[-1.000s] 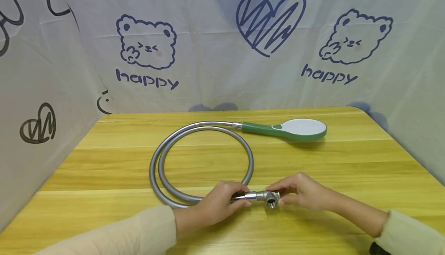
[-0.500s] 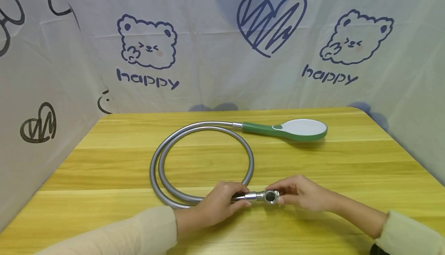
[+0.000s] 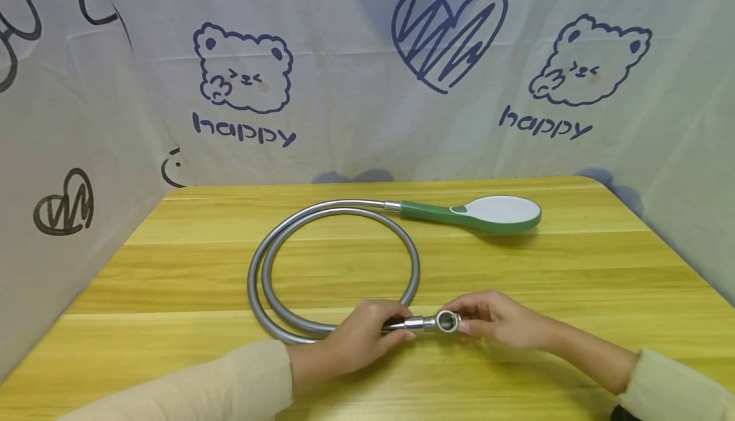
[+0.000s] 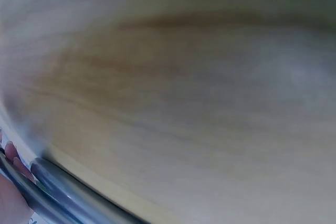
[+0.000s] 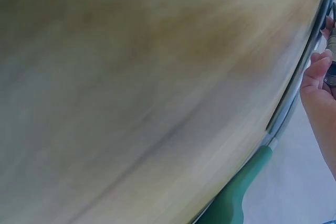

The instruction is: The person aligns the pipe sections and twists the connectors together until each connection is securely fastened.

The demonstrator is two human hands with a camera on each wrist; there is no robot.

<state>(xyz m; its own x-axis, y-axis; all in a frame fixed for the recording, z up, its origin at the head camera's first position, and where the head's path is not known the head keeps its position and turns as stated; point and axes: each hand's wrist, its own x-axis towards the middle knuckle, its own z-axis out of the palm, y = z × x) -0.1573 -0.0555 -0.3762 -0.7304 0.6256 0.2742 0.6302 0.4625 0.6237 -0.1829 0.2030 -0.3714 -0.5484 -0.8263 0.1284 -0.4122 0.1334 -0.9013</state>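
A grey metal shower hose [image 3: 255, 280] lies coiled on the wooden table, its far end joined to a green-handled shower head [image 3: 499, 212] with a white face. Near the table's front, my left hand [image 3: 362, 338] grips the hose just behind its chrome end nut [image 3: 415, 323]. A chrome tee fitting [image 3: 447, 321] sits against that nut, its round opening facing up toward the head camera. My right hand [image 3: 499, 322] pinches the fitting between thumb and fingers from the right. Both wrist views show mostly blurred tabletop, with the hands only at the edges.
The wooden table [image 3: 172, 357] stretches out on every side of the hose. Behind it hangs a white cloth [image 3: 344, 89] with drawn bears and hearts, and more cloth borders the left and right sides.
The tee fitting has turned about the hose's axis, its opening swinging from facing the front of the table to facing up. My left hand and the shower head have stayed in place.
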